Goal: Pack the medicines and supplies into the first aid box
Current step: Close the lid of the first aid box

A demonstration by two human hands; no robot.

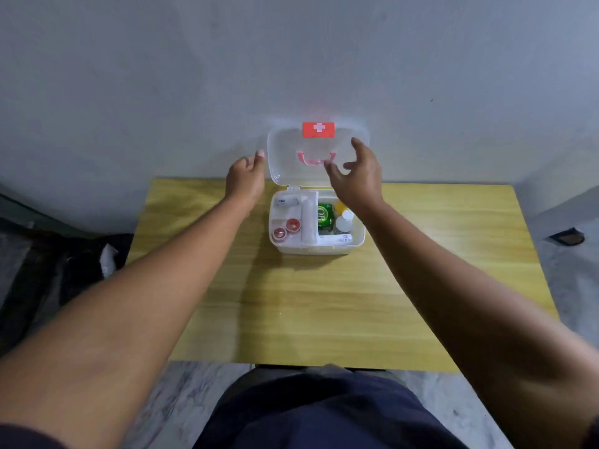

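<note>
The translucent white plastic first aid box (316, 246) sits at the centre of the frame on the yellow wood-grain bench (324, 303), already holding a green packet (325, 215), a small clear bottle (344, 222) and two red-centred tape rolls (286, 229). Its clear hinged lid (285, 150) stands upright. Both hands flank it, likely to swing it shut: the left hand (244, 176) with fingers loosely curled, holding nothing, the right hand (356, 176) with fingers spread, empty.

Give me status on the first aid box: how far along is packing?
Done: supplies sit inside the first aid box, including two red tape rolls, a green packet and a white-capped bottle; no loose items show on the table. In hand: nothing gripped; left hand and right hand are open beside the raised lid. Left: likely just closing the lid.
</note>
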